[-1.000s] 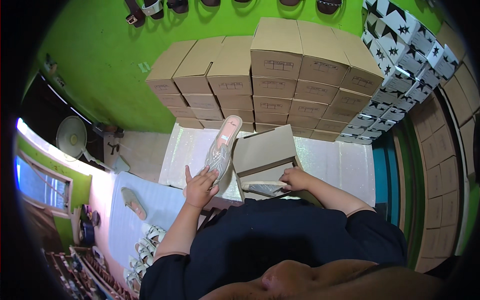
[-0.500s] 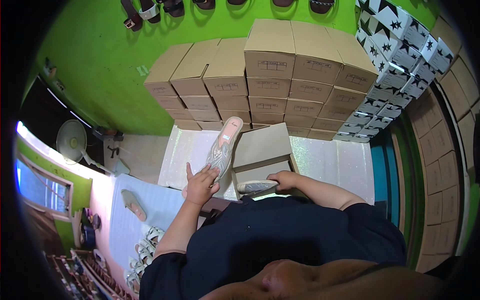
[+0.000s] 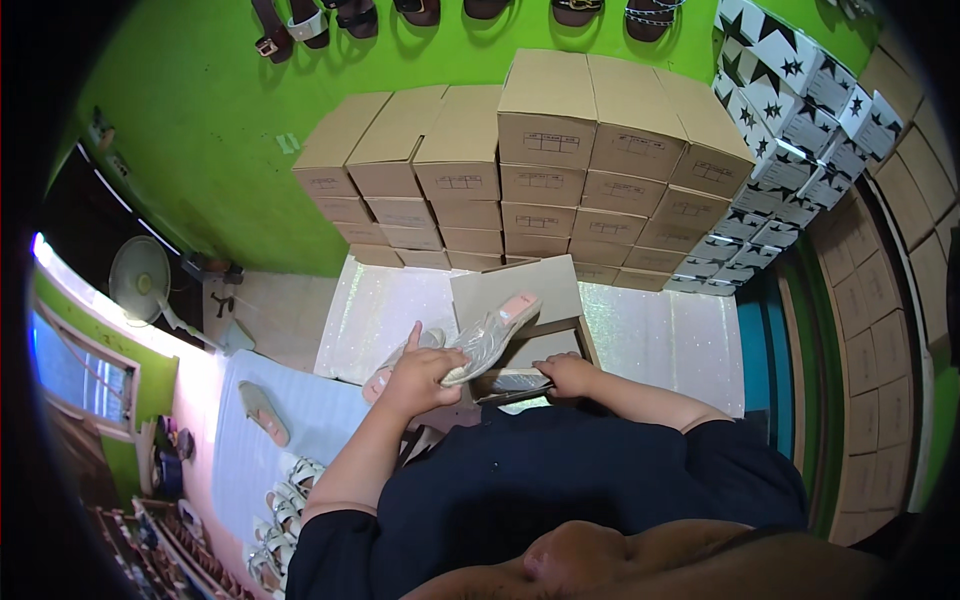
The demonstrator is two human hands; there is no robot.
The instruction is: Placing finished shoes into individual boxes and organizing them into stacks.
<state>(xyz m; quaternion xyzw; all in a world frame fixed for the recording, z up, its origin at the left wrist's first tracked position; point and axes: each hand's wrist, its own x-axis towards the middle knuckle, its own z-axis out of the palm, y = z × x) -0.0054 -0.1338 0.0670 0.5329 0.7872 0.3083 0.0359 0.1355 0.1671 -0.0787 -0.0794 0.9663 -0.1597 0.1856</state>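
A white pedestal fan (image 3: 140, 278) stands far left by the green wall. The left hand (image 3: 418, 372) is closed around a clear-strapped, pink-soled sandal (image 3: 492, 336), holding it tilted over an open brown cardboard shoebox (image 3: 520, 300). The right hand (image 3: 566, 374), fingers curled, grips the box's near edge. Stacked brown cartons (image 3: 540, 150) rise behind.

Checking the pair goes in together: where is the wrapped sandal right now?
The wrapped sandal is mid-frame in the head view, in the left hand, over the open shoebox.
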